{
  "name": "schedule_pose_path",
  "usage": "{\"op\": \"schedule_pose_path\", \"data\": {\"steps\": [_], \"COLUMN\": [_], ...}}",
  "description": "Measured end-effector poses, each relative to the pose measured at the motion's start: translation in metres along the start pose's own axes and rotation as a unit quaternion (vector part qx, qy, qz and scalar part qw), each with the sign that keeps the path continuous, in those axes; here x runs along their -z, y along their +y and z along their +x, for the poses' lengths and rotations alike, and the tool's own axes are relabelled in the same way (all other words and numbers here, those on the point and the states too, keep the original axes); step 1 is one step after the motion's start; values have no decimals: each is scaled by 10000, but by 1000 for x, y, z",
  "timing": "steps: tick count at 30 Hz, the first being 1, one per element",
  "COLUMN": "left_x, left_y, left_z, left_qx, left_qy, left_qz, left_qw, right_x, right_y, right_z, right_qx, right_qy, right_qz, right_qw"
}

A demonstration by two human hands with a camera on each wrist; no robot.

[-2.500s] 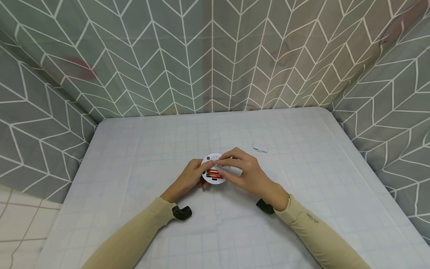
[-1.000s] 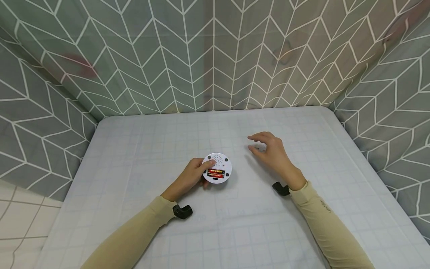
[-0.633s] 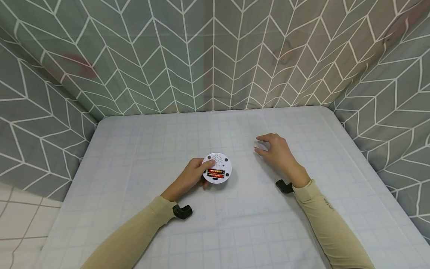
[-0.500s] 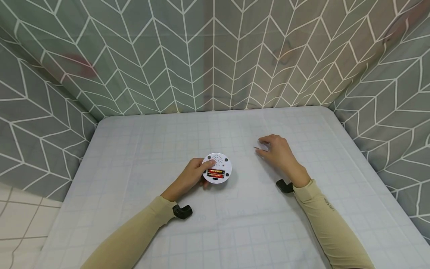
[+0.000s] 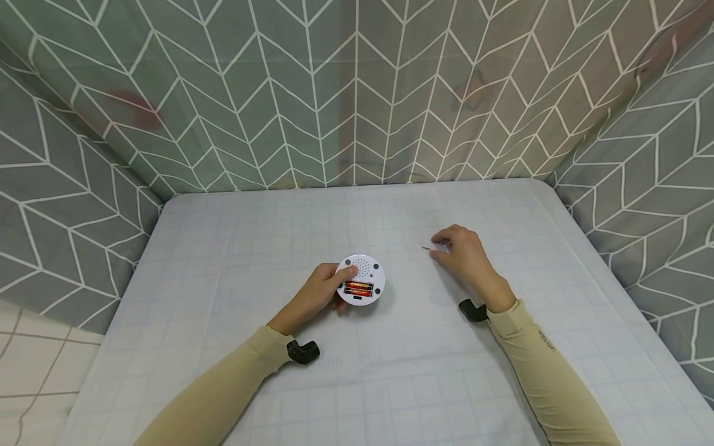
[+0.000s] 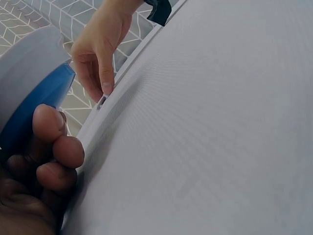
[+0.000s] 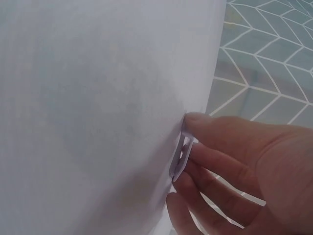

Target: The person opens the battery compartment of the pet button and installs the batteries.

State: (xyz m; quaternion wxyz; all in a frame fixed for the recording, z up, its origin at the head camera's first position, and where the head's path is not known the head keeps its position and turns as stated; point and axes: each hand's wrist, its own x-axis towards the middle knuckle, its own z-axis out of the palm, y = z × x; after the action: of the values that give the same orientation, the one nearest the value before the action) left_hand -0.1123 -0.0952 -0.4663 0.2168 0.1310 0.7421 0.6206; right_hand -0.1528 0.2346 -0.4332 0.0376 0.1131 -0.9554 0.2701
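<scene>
A round white device with small holes and dark feet is held in my left hand, the thumb across its back. Two red-and-black batteries lie side by side in its uncovered compartment. From the left wrist, the device's side shows a blue band below white, with fingers curled beneath. Further right, my right hand pinches a small white battery cover at the table surface. The right wrist view has the cover between thumb and fingers, its edge close to the cloth.
A pale gridded cloth covers the table. Grey curtains with white zigzag lines hang behind the table and at both sides. Tiled floor shows at lower left.
My right hand has left the device, moved right to the battery cover and narrowed its fingers onto it. The left hand still holds the device in nearly the same place.
</scene>
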Motion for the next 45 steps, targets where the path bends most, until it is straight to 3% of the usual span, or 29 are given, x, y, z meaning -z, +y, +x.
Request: {"op": "schedule_pose_path", "data": {"steps": [18,30,37,45], "left_x": [1,1,3,-1], "left_y": [0,2,3,-1], "left_z": [-1,-1,0,-2], "left_qx": [-48,-81,-52,-9], "left_qy": [-58,-60,-85,-36], "left_qz": [-60,-50,-14,-2], "left_qw": [10000,9999,9999,10000], "right_x": [-1,2,3,6], "right_y": [-11,-33,-49,-72], "right_z": [-1,-6,-9,-23], "right_qx": [19,649,1107,1590], "right_qy": [-33,163,485,513], "right_qz": [417,616,708,969], "right_qw": [9991,9959,9901,9812]}}
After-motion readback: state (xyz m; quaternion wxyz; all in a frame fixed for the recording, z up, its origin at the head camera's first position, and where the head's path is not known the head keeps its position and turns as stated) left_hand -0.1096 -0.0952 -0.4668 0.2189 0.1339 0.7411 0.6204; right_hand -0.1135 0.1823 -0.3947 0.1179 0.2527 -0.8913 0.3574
